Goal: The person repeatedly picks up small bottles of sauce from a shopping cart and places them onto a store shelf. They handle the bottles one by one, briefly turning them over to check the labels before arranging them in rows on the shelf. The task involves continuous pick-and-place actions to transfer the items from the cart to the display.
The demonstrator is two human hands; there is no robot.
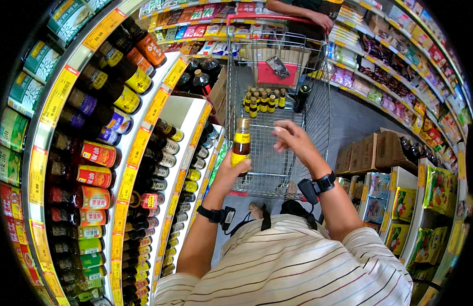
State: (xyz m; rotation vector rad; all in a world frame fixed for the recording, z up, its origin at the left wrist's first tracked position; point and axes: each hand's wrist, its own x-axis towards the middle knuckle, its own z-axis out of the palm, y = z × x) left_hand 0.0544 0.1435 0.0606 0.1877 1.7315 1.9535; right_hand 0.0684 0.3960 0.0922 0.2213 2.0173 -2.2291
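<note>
My left hand (225, 172) grips the lower part of an upright glass bottle (242, 141) with a yellow label, dark contents and a gold-coloured cap. To its right, my right hand (290, 137) is raised over the wire shopping cart (271, 160), its fingers spread and holding nothing. A cluster of small yellow-labelled bottles (264, 101) stands at the cart's far end. Beside them, against the right wall of the basket, is a black bottle or flask (302, 98). A phone-like object (277, 67) rests on the red panel of the cart's seat.
On the left, curved shelves (123, 183) hold many sauce and oil bottles. Packaged goods line the right shelves (405, 84), with cardboard boxes (362, 153) below. A person's arm (305, 11) reaches to the cart's far handle. An open box of large dark bottles (217, 88) stands left of the cart.
</note>
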